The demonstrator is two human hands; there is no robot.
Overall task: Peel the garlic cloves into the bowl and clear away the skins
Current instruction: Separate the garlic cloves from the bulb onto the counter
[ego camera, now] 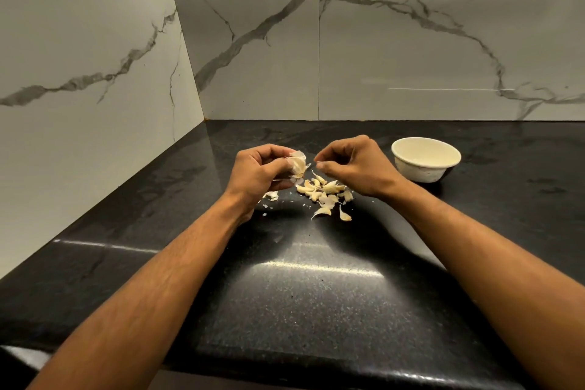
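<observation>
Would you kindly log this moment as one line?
left hand grips garlic | right hand pinching, content unclear | cloves on counter | bowl apart

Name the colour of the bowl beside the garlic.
Cream-white bowl, seen in the head view.

Both arms reach in over the black speckled countertop (pixel 316 294). The left hand (pixel 256 172) grips a clump of garlic (pixel 297 165), papery skin flaring off it, fingers curled round it. At three o'clock from it, just beside, the right hand (pixel 351 165) has thumb and forefinger pinched together; whether a scrap of skin sits between them can't be told. Below the hands, at six o'clock, a loose pile of garlic cloves (pixel 323 190) lies on the counter, with skin flakes (pixel 271 196) scattered at its nine o'clock. The white bowl (pixel 424 172) stands at three o'clock of the right hand, apart from it. Marble-veined wall tiles (pixel 411 41) fill twelve o'clock.
</observation>
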